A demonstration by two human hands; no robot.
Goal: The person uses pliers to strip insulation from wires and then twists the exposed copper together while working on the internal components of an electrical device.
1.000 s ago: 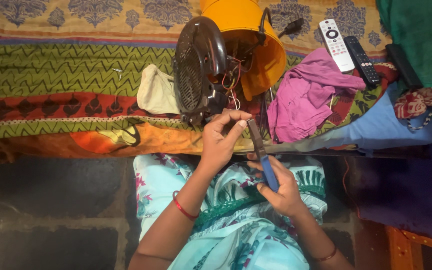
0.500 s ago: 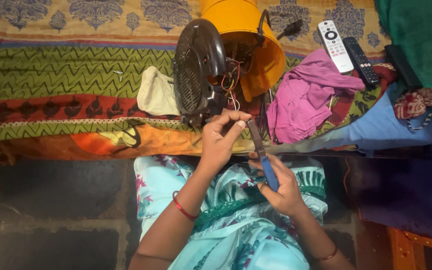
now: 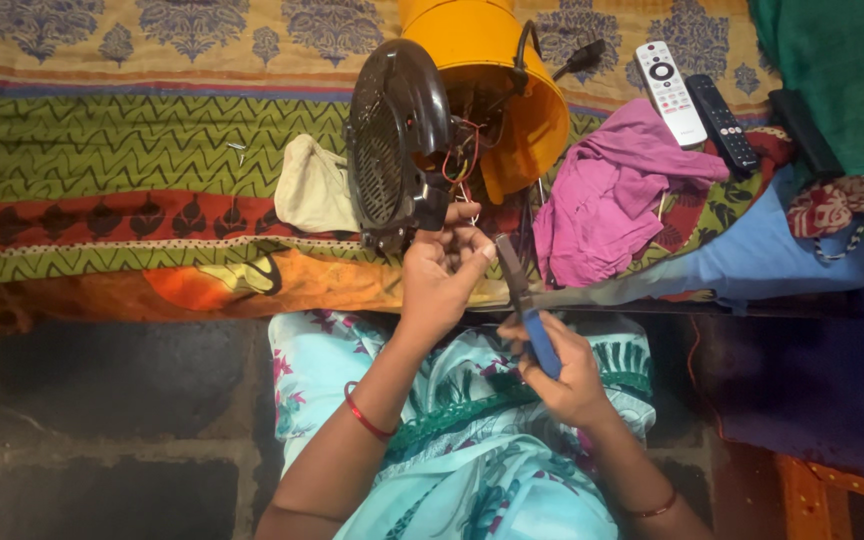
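Left hand point(image 3: 439, 272) is pinching thin wires point(image 3: 464, 190) just below the dark round fan grille point(image 3: 392, 150), fingers closed on them. Right hand point(image 3: 564, 372) is gripping blue-handled pliers point(image 3: 524, 300), fist closed around the handles, metal tip pointing up toward the left fingers, just beside them. Red and dark wiring is running from the grille into the tipped orange plastic bucket-like housing point(image 3: 512, 90) touching it behind. Cream cloth point(image 3: 312, 188) is lying left of the grille, crumpled pink cloth point(image 3: 612, 190) right, crowding the pliers side. White remote point(image 3: 670, 92) and black remote point(image 3: 724, 122) are sitting beyond on the patterned bedspread point(image 3: 132, 170).
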